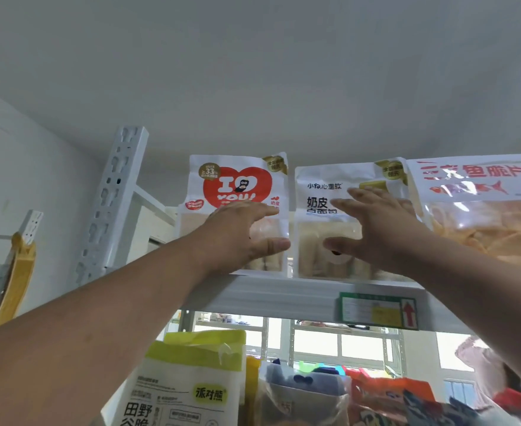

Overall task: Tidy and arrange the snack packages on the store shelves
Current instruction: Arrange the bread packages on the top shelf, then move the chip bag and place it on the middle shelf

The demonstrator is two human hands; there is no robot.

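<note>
Two glossy white plastic snack pouches stand upright side by side on the top white metal shelf (283, 292), their long axes vertical and their printed faces turned toward the camera. The left one, a white pouch with a red heart print (237, 186), has a clear window in its lower half showing pale bread-like pieces. The right one, a white pouch with black lettering (323, 195), has the same flat rectangular shape and a similar clear window below. A narrow gap separates the two.

The left hand (237, 235) lies over the lower part of the heart pouch, fingers straight and close together across its front, thumb stretched out toward the pouch's right edge. The right hand (376, 229) is spread against the front of the lettered pouch, fingers apart and straight, thumb extended to the left over the window. Neither hand curls around its pouch.

Just to the right, a large clear crinkled bag of orange crisps with red lettering (480, 210) leans beside the lettered pouch. A green and yellow price tag (379, 310) is fixed to the shelf's front edge. On the level below, a matte white pouch with a lime-green top (188, 382) stands upright among other colourful packets. A perforated white steel upright (114, 198) rises at the left.
</note>
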